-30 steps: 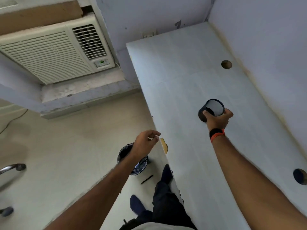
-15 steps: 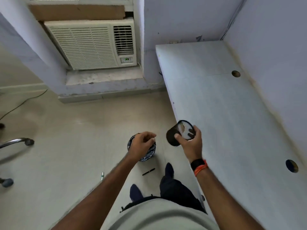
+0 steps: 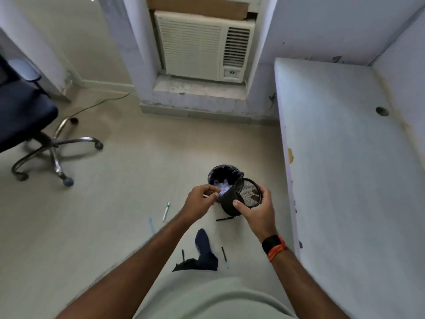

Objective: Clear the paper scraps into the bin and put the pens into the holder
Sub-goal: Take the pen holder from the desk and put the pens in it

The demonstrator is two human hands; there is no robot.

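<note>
My right hand (image 3: pixel 257 209) grips the black mesh pen holder (image 3: pixel 243 199), tilted, in the air over the floor. My left hand (image 3: pixel 201 202) is pinched on a small thin thing just left of the holder; what it is I cannot tell. Below both hands stands a small bin (image 3: pixel 224 174) with a dark liner and white paper scraps inside. Several pens lie on the floor: a white one (image 3: pixel 166 211), a pale blue one (image 3: pixel 151 224), a black one (image 3: pixel 224 218) under the holder, and two dark ones (image 3: pixel 183 254) (image 3: pixel 224 253) beside my foot.
A white desk (image 3: pixel 345 157) with cable holes runs along the right. A dark office chair (image 3: pixel 25 125) on a chrome wheeled base stands at the left. A window air conditioner (image 3: pixel 202 46) sits in the far wall above a ledge. My sock-clad foot (image 3: pixel 203 245) is near the pens.
My right hand lifted the holder off the desk and carried it left, over the bin. My view turned down and left, and both hands came close together.
</note>
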